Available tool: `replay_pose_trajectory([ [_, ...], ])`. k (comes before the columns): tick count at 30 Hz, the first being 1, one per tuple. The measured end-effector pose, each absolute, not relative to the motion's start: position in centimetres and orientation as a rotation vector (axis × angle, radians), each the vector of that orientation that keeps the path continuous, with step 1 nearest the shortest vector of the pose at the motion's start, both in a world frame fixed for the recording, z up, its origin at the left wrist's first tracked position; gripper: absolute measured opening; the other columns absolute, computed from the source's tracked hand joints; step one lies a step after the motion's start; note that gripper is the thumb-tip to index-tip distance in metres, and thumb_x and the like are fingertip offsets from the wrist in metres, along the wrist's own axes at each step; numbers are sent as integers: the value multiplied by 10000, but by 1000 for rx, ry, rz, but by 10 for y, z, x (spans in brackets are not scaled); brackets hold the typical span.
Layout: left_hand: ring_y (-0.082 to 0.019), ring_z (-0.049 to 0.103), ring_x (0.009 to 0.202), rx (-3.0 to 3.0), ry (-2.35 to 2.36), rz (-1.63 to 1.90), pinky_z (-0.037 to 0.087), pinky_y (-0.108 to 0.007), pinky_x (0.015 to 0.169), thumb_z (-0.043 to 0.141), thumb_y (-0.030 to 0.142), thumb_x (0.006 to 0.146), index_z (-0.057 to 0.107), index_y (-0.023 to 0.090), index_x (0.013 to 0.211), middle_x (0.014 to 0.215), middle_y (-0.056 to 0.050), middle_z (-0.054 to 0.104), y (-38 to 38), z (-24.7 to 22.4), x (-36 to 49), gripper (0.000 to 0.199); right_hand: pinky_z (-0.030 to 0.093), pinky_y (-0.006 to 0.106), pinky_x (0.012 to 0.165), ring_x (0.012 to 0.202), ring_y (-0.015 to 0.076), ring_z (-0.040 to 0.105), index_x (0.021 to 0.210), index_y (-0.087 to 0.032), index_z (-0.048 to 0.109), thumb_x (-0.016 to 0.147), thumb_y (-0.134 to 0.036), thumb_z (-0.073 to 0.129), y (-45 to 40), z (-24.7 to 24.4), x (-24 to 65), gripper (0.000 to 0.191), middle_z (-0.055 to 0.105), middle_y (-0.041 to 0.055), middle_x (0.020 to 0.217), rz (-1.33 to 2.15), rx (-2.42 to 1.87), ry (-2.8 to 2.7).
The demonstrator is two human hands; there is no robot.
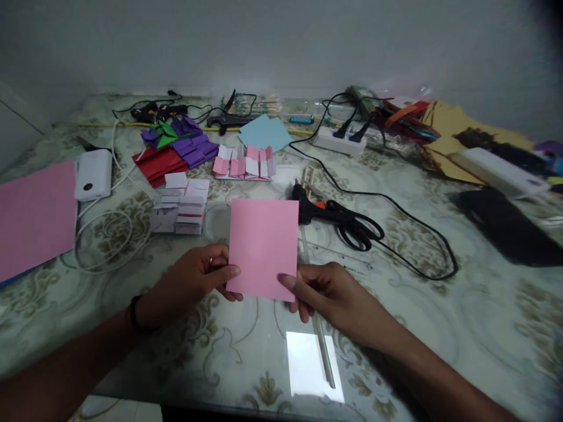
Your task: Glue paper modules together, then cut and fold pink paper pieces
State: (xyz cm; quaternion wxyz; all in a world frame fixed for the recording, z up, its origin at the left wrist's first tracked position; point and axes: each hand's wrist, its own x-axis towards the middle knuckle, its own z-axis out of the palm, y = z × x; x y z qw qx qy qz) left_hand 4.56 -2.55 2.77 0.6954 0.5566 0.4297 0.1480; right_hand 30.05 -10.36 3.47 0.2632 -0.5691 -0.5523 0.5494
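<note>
A square sheet of pink paper (264, 243) is held up above the table between both hands. My left hand (206, 272) pinches its lower left edge, thumb in front and fingers behind. At the lower right corner my right hand (319, 290) grips it the same way. Beneath the right hand runs a ruler-like strip (324, 351), partly hidden by that hand. Just beyond the paper lies a black glue gun (325, 214) with scissors (358, 228) beside it. Folded pink and white paper pieces (244, 163) and folded white pieces (182, 202) sit behind the paper to the left.
Pink sheets (37, 220) and a white power bank (94, 174) with a looping cable are at left. A power strip (339, 140) stands at the back, its black cord curving right. A dark phone (510, 225) lies right. Blue paper (264, 132) and purple folded paper (193, 146) lie behind.
</note>
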Motion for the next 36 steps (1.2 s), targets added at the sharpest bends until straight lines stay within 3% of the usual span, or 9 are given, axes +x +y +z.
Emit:
replay_pose_trajectory([
  [13,-159,780,688,1270,969,384,659,-276,718,692,371,968,578,173,893,713,66,647,-26,31,46,241,446,273,594,529,137,575,674,-203,647,1052,-611,524,-105,30,301,570,634,-3,568,1494,-1533,-1516],
  [19,-168,779,654,1220,981,432,656,-284,674,729,380,946,586,184,1059,775,40,730,-26,34,47,268,469,302,632,541,152,576,627,-214,587,1068,-642,458,-105,35,300,628,620,12,554,1475,-1519,-1477],
  [21,-158,761,604,1214,958,492,627,-255,614,734,363,937,581,185,1082,740,37,741,-24,35,47,276,488,310,654,594,163,596,736,-214,611,1100,-584,417,-105,34,300,554,630,15,630,1383,-1467,-1476],
  [24,-164,747,563,1149,885,548,598,-239,551,756,364,919,551,202,1122,702,37,741,-23,34,47,330,535,306,678,752,172,639,1164,-258,561,1081,-391,544,-106,27,303,157,660,29,967,1140,-1367,-1467],
  [27,-173,749,552,1091,818,527,588,-242,533,757,347,926,502,222,1145,718,31,752,-25,32,46,358,588,341,793,918,183,655,1438,-345,430,1029,-191,608,-106,20,305,472,584,62,1219,883,-1257,-1638],
  [30,-178,744,537,1062,775,538,584,-243,526,746,306,940,460,234,1101,684,47,743,-27,32,45,336,580,393,929,1090,224,620,1408,-325,554,1011,-89,566,-105,19,307,462,563,86,1227,664,-1161,-1901],
  [36,-169,727,501,1010,698,587,550,-218,490,740,285,943,426,263,1062,626,92,710,-27,36,45,336,587,328,910,1143,215,623,1330,-276,673,963,-13,577,-103,20,309,462,578,93,1218,518,-1065,-1951],
])
